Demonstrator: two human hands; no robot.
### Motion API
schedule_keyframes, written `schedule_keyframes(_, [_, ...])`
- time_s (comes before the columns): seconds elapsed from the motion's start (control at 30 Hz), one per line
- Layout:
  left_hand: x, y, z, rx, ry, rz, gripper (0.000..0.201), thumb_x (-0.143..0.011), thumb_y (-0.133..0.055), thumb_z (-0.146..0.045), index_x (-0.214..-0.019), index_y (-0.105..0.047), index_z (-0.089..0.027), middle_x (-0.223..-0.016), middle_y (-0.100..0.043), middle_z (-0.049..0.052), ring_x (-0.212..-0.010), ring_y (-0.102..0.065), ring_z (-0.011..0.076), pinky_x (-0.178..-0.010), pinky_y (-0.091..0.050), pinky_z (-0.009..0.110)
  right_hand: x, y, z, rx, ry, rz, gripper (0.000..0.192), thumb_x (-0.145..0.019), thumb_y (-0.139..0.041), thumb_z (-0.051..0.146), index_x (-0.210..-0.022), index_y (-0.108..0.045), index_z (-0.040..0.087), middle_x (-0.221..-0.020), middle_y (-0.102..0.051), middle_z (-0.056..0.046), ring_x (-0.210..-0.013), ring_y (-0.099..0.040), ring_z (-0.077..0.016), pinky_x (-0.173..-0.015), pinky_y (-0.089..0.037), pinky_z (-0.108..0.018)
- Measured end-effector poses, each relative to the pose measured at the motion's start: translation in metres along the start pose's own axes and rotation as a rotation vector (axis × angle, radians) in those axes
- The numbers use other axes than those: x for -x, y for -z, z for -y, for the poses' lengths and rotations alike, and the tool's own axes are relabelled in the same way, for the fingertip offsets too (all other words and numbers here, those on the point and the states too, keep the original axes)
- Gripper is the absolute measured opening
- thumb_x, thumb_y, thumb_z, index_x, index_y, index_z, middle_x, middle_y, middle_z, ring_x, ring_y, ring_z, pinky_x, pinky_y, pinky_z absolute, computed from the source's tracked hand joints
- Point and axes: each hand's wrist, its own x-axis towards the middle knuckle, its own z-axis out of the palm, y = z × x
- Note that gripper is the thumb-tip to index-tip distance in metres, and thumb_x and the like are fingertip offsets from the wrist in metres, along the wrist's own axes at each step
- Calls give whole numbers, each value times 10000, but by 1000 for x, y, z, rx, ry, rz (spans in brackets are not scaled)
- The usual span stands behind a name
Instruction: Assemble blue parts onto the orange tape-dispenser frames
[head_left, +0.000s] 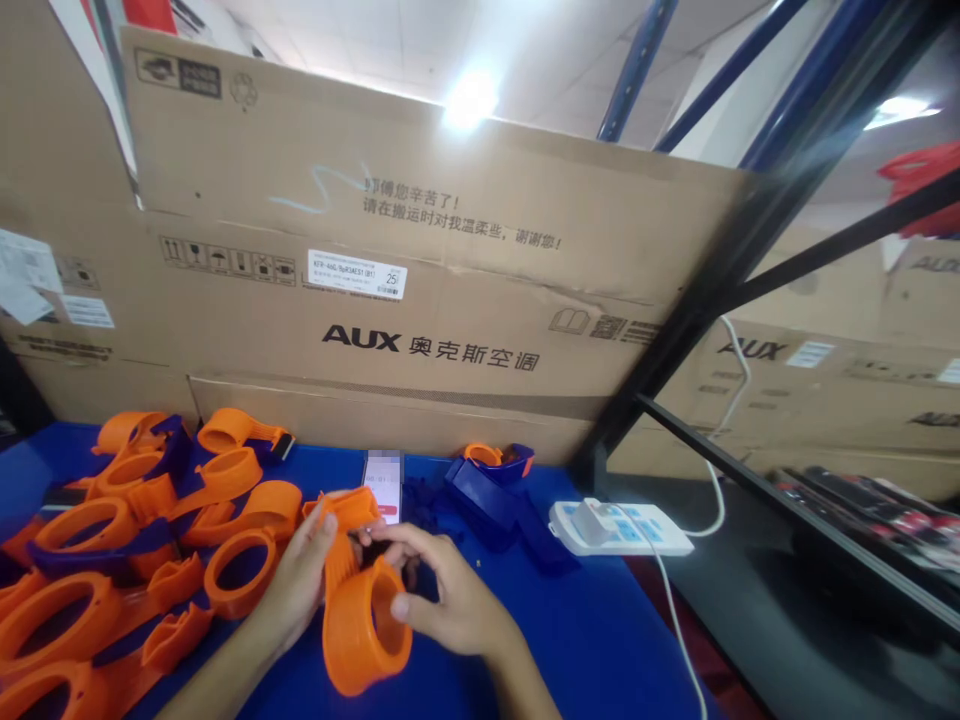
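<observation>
Head view: orange plastic ring-shaped tape dispenser (364, 620) at 6 o'clock above blue counter (600, 640), left hand (296, 585) fingers closed on its upper frame, right hand (442, 595) fingers clasping its ring rim.

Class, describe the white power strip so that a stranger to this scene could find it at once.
Start at the big AUX cardboard box behind the blue table. Below its right end, on the table's right edge, lies the white power strip, the only white, corded thing there.

Bright overhead ceiling light (470, 100) glare, soft blur, stretched wide-angle edges.
</observation>
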Motion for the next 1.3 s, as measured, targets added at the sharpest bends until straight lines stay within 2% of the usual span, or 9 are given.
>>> schedule_keyframes(0.2, [-5, 4, -4, 20, -162, -180, 655, -938, -646, -531, -1510, -438, -290, -1316, -696, 98, -993, -704, 237, -907, -573, 391, -2, -8, 0, 50, -35, -51, 838, -772, -842, 504, -1491, -470, 287, -1418, -623, -87, -1229, -630, -307, -1040, -514, -460])
schedule_keyframes(0.3, [-5, 4, 0, -8, -138, -134, 719, -940, -603, -588, -1565, -373, -316, -1426, -638, 112, -1226, -642, 306, -1019, -532, 440, -5, -14, -2, 59, -9, -120, 756, -799, -825, 416, -1461, -489, 273, -1347, -671, -77, -1155, -678, -278, -1005, -552, -430])
schedule_keyframes(0.47, [7, -6, 7, -144, -72, 90, 1008, -806, -822, -429, -1627, -246, -321, -1571, -510, 141, -1428, -480, 370, -1164, -405, 485, -6, -16, -16, 322, 13, -347, 845, -787, -824, 311, -1527, -419, 259, -1502, -552, -126, -1356, -554, -336, -1134, -470, -500])
schedule_keyframes(0.53, [12, -11, 5, -178, -80, 184, 989, -819, -816, -382, -1628, -250, -318, -1590, -481, 150, -1423, -482, 378, -1157, -411, 507, -6, -16, -21, 384, 29, -393, 834, -818, -794, 304, -1547, -394, 259, -1517, -537, -130, -1368, -547, -336, -1136, -474, -502])
schedule_keyframes(0.63, [12, -14, 3, -227, -114, 161, 725, -933, -671, -444, -1578, -377, -289, -1522, -543, 155, -1353, -547, 347, -1078, -492, 465, -6, -13, -27, 430, 54, -492, 833, -835, -776, 314, -1561, -374, 246, -1498, -553, -137, -1341, -572, -340, -1119, -491, -511])
schedule_keyframes(0.77, [7, -7, 5, -366, -111, 165, 500, -954, -634, -457, -1401, -557, -247, -1065, -715, 93, -862, -684, 225, -661, -564, 302, -15, -1, -30, 464, 6, -624, 804, -866, -744, 327, -1566, -363, 219, -1481, -564, -155, -1335, -574, -345, -1119, -480, -540])
schedule_keyframes(0.87, [11, -6, 6, -508, -131, 270, 281, -963, -644, -406, -1165, -673, -212, -801, -686, 21, -631, -595, 145, -569, -463, 248, -37, 12, -26, 503, -32, -501, 763, -870, -749, 366, -1538, -407, 226, -1489, -560, -146, -1352, -557, -332, -1124, -464, -532])
schedule_keyframes(1.07, [20, -13, -2, -613, -226, 396, 197, -975, -633, -361, -964, -707, -179, -705, -687, 19, -615, -592, 135, -595, -424, 244, -119, 23, -22, 608, 16, 6, 788, -817, -791, 461, -1498, -479, 218, -1495, -563, -130, -1372, -522, -343, -1151, -403, -518])
schedule_keyframes(1.3, [13, -7, -8, -554, -220, 341, 253, -974, -620, -402, -906, -698, -171, -668, -646, 7, -579, -574, 131, -573, -414, 243, -170, 3, -50, 643, -8, 133, 712, -726, -857, 387, -1366, -623, 183, -1308, -701, -147, -1184, -666, -347, -1024, -504, -464])
